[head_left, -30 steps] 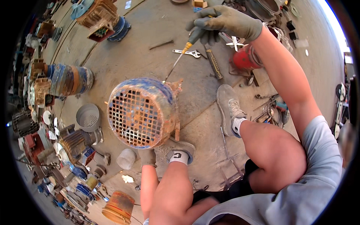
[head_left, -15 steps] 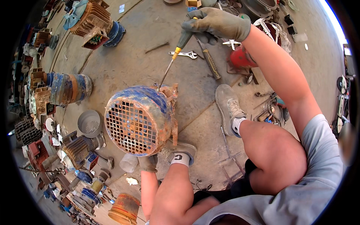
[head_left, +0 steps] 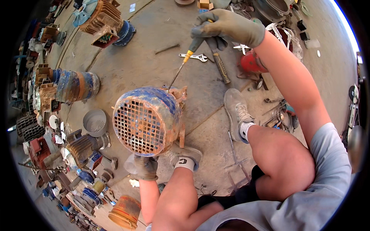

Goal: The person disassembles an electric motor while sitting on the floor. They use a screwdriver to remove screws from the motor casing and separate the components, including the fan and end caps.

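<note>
A rusty electric motor (head_left: 176,127) with chipped blue paint rests on the ground between my feet, its square-holed grille fan cover (head_left: 139,127) facing me. My gloved right hand (head_left: 227,29) is closed round a screwdriver (head_left: 188,56) with a dark handle and yellow collar. The shaft slants down to the left, and its tip meets the upper rear edge of the fan cover. Beneath the cover's lower edge, my gloved left hand (head_left: 145,168) touches or lies close against it; its fingers are mostly hidden.
An adjustable wrench (head_left: 193,57) and a hammer-like tool (head_left: 221,68) lie beyond the motor. To the right are a red container (head_left: 252,61) and loose tools. Several old motors, a grey perforated bowl (head_left: 95,122) and an orange bucket (head_left: 125,211) stand at left.
The view has shifted slightly. My left hand shows more below the cover, now overlapping the clear plastic cup. The screwdriver stays in my right hand, leaning a little more, tip at the cover's edge.
</note>
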`<state>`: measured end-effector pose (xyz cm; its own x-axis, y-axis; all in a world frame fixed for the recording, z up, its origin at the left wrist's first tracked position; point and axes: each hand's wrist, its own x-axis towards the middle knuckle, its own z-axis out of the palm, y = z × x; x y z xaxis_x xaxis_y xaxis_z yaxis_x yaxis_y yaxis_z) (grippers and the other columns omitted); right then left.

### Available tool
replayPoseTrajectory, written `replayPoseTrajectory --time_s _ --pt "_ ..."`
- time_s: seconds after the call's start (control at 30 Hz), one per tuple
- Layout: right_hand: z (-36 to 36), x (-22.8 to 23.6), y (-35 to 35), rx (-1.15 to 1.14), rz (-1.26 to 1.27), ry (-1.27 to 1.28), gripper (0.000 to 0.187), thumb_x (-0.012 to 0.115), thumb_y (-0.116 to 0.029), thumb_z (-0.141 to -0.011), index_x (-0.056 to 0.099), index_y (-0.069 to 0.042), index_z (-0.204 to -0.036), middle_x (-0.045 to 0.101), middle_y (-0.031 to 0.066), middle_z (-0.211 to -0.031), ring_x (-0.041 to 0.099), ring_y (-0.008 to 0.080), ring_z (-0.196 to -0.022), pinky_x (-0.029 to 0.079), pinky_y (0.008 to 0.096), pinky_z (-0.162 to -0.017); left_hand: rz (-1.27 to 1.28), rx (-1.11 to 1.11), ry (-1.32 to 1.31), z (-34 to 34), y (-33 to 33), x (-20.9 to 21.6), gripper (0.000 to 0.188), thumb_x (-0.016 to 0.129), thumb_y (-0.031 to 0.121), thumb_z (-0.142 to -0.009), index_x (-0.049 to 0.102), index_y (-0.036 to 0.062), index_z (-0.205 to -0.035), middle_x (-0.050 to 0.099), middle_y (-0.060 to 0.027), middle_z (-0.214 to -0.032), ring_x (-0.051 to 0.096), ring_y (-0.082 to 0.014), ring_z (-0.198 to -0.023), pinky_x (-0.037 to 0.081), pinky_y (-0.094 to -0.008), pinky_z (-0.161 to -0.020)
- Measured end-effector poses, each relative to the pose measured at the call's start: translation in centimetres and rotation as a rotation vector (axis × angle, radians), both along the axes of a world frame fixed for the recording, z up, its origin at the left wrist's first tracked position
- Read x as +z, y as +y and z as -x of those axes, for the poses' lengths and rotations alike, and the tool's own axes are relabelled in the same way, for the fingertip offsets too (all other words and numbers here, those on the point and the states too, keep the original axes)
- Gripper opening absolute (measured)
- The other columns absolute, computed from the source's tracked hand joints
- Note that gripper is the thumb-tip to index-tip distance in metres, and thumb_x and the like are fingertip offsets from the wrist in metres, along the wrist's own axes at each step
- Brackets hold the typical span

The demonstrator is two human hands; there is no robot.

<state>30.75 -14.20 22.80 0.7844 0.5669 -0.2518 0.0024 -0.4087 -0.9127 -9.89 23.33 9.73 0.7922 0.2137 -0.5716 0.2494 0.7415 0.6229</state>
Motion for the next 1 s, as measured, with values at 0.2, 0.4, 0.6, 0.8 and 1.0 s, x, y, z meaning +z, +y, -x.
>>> replayPoseTrajectory --time_s 0.2,0.4,0.6,0.8,1.0 --pt "5.3 0.1 -9.2 -0.482 -0.935 0.278 0.036 0.063 -0.032 -0.109 0.068 -0.002 -0.128 0.073 0.0071 -0.097 0.065 0.0125 -0.072 0.047 0.0234 -0.062 -0.258 0.042 -0.129 0.2 -0.5 10.3 0.02 0.071 0.011 -0.106 0.071 0.0071 -0.126 0.076 -0.0085 -0.112 0.07 -0.0196 -0.088 0.056 -0.0368 -0.07" --pt "25.8 18.5 -11.6 -0.171 -0.5 0.128 0.069 0.085 -0.045 -0.092 0.063 0.003 -0.137 0.079 0.0123 -0.109 0.073 0.0145 -0.085 0.06 0.0291 -0.073 -0.141 0.081 -0.431 4.3 -7.8 29.3 0.02 0.076 0.012 -0.102 0.074 0.0022 -0.119 0.077 -0.0146 -0.105 0.075 -0.027 -0.086 0.063 -0.038 -0.074" --pt "42.0 27.7 -12.3 0.134 -0.574 -0.053 0.045 0.07 -0.013 -0.105 0.058 0.009 -0.143 0.08 0.0187 -0.12 0.07 0.0114 -0.088 0.058 0.027 -0.077 0.132 -0.035 -0.656 11.5 -17.3 35.8 0.024 0.064 0.037 -0.11 0.075 0.0187 -0.122 0.078 -0.004 -0.118 0.072 -0.0275 -0.111 0.055 -0.0464 -0.09" --pt "51.7 26.4 -13.7 0.078 -0.59 -0.124 0.042 0.066 -0.001 -0.104 0.053 0.007 -0.143 0.076 0.0233 -0.13 0.075 0.0176 -0.096 0.061 0.0312 -0.082 0.242 0.008 -0.596 17.3 -22.8 37.5 0.027 0.066 0.039 -0.109 0.076 0.0144 -0.115 0.077 -0.0045 -0.115 0.073 -0.0292 -0.114 0.061 -0.0471 -0.091" --pt "55.2 26.0 -15.2 0.077 -0.443 -0.613 0.048 0.078 -0.002 -0.091 0.062 0.001 -0.137 0.077 0.0202 -0.119 0.074 0.0256 -0.08 0.057 0.0356 -0.07 -0.016 -0.006 -0.559 21.2 -23.6 38.3 0.023 0.071 0.03 -0.107 0.072 0.0063 -0.106 0.077 -0.0123 -0.108 0.077 -0.0289 -0.096 0.063 -0.0403 -0.075"
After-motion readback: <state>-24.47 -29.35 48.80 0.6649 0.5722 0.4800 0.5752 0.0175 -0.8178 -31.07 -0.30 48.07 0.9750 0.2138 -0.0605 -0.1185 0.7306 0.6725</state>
